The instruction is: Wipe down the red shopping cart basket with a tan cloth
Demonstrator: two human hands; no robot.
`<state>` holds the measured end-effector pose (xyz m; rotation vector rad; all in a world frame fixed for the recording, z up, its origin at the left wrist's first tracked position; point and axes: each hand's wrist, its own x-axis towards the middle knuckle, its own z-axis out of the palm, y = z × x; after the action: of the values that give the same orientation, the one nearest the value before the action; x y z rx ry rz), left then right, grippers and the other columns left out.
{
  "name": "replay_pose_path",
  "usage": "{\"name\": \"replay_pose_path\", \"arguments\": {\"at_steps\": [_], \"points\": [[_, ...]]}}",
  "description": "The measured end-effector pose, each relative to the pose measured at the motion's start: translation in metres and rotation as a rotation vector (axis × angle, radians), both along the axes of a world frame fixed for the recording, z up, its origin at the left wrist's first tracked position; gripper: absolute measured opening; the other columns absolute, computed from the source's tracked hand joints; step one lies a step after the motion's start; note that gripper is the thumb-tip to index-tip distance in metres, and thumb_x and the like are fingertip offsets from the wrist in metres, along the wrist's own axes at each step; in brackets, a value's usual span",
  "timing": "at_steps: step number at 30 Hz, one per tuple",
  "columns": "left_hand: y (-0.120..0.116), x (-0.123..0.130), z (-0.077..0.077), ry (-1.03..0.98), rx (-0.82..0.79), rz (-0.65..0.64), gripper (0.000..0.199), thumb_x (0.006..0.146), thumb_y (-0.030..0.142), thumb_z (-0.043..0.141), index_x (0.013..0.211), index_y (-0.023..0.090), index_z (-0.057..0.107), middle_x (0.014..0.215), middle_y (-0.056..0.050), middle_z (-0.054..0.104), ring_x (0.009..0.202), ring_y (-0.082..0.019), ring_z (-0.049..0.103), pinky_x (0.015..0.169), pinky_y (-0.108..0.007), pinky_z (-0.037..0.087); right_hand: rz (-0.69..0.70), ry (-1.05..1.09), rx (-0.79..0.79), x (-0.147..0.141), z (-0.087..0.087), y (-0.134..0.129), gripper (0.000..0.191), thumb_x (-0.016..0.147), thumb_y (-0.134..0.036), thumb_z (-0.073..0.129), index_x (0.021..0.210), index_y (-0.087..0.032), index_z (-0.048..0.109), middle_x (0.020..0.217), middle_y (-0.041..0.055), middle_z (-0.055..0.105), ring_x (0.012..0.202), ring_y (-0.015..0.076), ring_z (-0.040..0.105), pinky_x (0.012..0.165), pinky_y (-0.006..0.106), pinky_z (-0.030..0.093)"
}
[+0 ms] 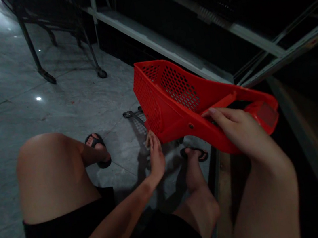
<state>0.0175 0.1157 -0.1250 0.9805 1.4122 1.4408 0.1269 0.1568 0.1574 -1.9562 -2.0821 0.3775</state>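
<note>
A small red plastic shopping cart (160, 94) with perforated basket sides stands tilted in front of me, on thin grey metal legs with casters. My right hand (234, 124) grips its red side rim close to the handle end, thumb on top. Down at the lower corner of the basket is my left hand (155, 152), fingers drawn together against or just beside the red plastic. A small pale patch shows at those fingertips, too dim to make out. The basket's interior is partly visible through its open top.
A dark wheeled cart (50, 27) stands at the upper left on the grey tiled floor (4, 97). Metal shelving (143, 31) runs along the right. A wooden board (225, 201) lies by my right leg. My sandalled feet are on either side of the cart's base.
</note>
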Motion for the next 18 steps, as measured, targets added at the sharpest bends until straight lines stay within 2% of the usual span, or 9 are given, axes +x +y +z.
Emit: {"name": "replay_pose_path", "arguments": {"at_steps": [2,5,6,7,9,12,14,16,18], "points": [[0.006,0.004,0.048,0.006,0.084,0.007,0.077,0.097,0.003,0.034,0.169,0.028,0.022,0.177,-0.003,0.021,0.164,-0.019,0.013,0.136,-0.046,0.012,0.007,0.015,-0.012,-0.001,0.001,0.0,0.044,0.1,-0.053,0.046,0.097,-0.026,0.081,0.102,0.0076,0.083,0.101,0.0323,0.076,0.09,0.044,0.057],[0.016,0.01,0.126,0.047,0.428,-0.013,0.075,0.102,0.008,0.032,0.169,0.037,0.015,0.177,0.005,0.018,0.164,-0.017,0.016,0.136,-0.043,0.015,0.038,0.072,0.0,-0.001,0.001,-0.001,0.044,0.101,-0.052,0.045,0.099,-0.025,0.08,0.101,0.0078,0.082,0.102,0.03,0.076,0.093,0.042,0.056],[0.018,0.011,0.14,0.08,0.522,-0.033,0.075,0.103,0.008,0.029,0.169,0.039,0.014,0.177,0.006,0.019,0.163,-0.017,0.018,0.136,-0.044,0.017,0.038,0.088,0.014,-0.001,0.0,-0.001,0.044,0.101,-0.052,0.046,0.1,-0.024,0.08,0.1,0.008,0.082,0.1,0.0292,0.075,0.092,0.041,0.056],[0.019,0.012,0.145,0.127,0.592,-0.055,0.074,0.103,0.008,0.028,0.169,0.039,0.014,0.177,0.007,0.019,0.163,-0.017,0.019,0.136,-0.045,0.018,0.028,0.101,0.037,0.0,0.0,-0.001,0.045,0.101,-0.052,0.046,0.102,-0.024,0.08,0.097,0.0082,0.081,0.096,0.0283,0.075,0.089,0.04,0.056],[0.017,0.01,0.126,0.25,0.646,-0.128,0.072,0.102,0.009,0.03,0.168,0.037,0.022,0.175,0.004,0.025,0.163,-0.02,0.021,0.136,-0.047,0.022,0.0,0.116,0.084,0.001,-0.001,-0.002,0.046,0.101,-0.054,0.045,0.107,-0.023,0.079,0.094,0.008,0.081,0.085,0.0254,0.074,0.08,0.037,0.056],[0.005,0.003,0.054,0.408,0.449,-0.274,0.062,0.095,0.008,0.041,0.153,0.026,0.053,0.161,-0.007,0.052,0.156,-0.027,0.04,0.132,-0.046,0.033,-0.017,0.146,0.121,0.002,-0.003,-0.002,0.049,0.102,-0.057,0.043,0.114,-0.023,0.076,0.093,0.0071,0.08,0.071,0.0203,0.069,0.068,0.031,0.053],[-0.006,0.001,0.014,0.437,0.267,-0.305,0.064,0.09,0.004,0.042,0.15,0.02,0.057,0.148,-0.013,0.064,0.145,-0.029,0.054,0.127,-0.046,0.041,-0.02,0.18,0.117,0.001,-0.004,-0.003,0.049,0.102,-0.057,0.042,0.115,-0.023,0.075,0.095,0.0071,0.08,0.07,0.019,0.068,0.065,0.03,0.051],[-0.016,0.007,0.006,0.425,0.209,-0.279,0.069,0.088,0.002,0.039,0.154,0.015,0.051,0.145,-0.017,0.065,0.141,-0.031,0.058,0.124,-0.048,0.044,-0.039,0.223,0.107,0.0,-0.004,-0.004,0.046,0.102,-0.057,0.042,0.112,-0.024,0.073,0.096,0.0071,0.079,0.072,0.0192,0.07,0.065,0.029,0.051],[-0.021,0.018,0.032,0.394,0.262,-0.24,0.069,0.091,0.004,0.037,0.159,0.015,0.044,0.149,-0.016,0.062,0.142,-0.03,0.057,0.125,-0.046,0.043,-0.081,0.276,0.097,-0.001,-0.005,-0.004,0.04,0.101,-0.055,0.043,0.112,-0.026,0.069,0.095,0.0062,0.079,0.074,0.0195,0.071,0.067,0.03,0.053]]}}
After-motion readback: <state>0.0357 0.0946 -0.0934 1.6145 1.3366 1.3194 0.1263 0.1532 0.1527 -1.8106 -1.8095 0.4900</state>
